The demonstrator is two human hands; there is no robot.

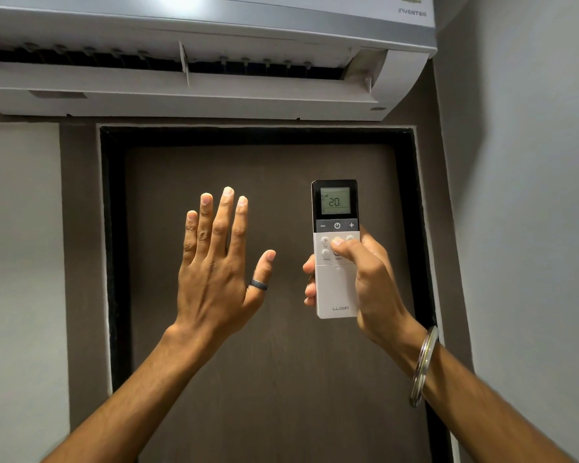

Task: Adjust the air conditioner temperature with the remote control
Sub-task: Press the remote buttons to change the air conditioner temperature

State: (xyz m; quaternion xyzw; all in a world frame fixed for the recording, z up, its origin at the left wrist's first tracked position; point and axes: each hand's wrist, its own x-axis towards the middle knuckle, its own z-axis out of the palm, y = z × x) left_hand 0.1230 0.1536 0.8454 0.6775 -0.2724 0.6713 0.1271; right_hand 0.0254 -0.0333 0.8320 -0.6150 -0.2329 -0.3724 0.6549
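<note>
A white wall air conditioner (214, 38) spans the top of the view, its louvre open. My right hand (365, 279) grips a white and black remote control (335, 289) upright below it. The remote's screen reads 20, and my thumb rests on the round buttons beneath the minus, power and plus row. My left hand (218, 269) is raised flat beside the remote, fingers spread and pointing up, holding nothing. It wears a dark ring on the thumb. A metal bangle sits on my right wrist.
A dark brown door (264, 379) in a black frame (109, 228) fills the wall under the unit. Grey wall (532, 228) stands close on the right, lighter wall on the left.
</note>
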